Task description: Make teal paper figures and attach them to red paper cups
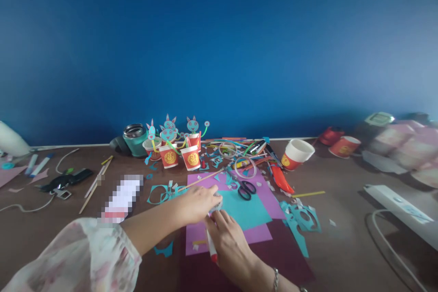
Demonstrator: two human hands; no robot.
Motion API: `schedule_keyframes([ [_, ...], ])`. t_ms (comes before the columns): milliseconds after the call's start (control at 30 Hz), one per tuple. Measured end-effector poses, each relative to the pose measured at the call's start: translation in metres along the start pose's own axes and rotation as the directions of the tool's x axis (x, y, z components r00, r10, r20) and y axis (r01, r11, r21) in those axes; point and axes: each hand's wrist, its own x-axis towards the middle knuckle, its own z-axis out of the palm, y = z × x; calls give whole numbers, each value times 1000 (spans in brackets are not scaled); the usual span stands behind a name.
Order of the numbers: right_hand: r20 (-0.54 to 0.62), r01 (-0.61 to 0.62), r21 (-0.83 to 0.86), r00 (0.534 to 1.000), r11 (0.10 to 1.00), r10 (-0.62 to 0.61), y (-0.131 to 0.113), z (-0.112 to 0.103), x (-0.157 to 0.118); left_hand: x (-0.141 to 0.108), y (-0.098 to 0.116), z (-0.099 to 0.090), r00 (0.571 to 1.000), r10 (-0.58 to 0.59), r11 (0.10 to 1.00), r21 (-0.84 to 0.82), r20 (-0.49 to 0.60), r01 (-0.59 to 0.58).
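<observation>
Indoor craft spot; home or classroom, cannot tell. Brown counter (pixel 345 260) against plain blue wall (pixel 219 54) filling upper frame. Craft signs: purple sheet (pixel 268 197) and scissors (pixel 242 185) near centre, cut turquoise scraps (pixel 298 238) right of centre, decorated paper cups (pixel 169 157) left of centre, markers (pixel 41 165) far left. Everyday touch: teal flask (pixel 138 148) beside cups.

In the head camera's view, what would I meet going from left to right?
Black buckled strap, open teal flask, rightmost paper cat face, red-ended marker, scissors, white-and-red paper cup, another paper cup.
</observation>
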Motion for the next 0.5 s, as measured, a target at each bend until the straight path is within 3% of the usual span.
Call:
schedule_keyframes([
  [200, 41, -43, -35, 998, 998, 44, -9, -4, 9, 4, -9, 1, 996, 87, 996, 10, 21, -88],
  [500, 36, -102, -64, 994, 993, 105, -13, 3, 15, 5, -13, -1, 994, 87, 996, 6, 61, -88],
])
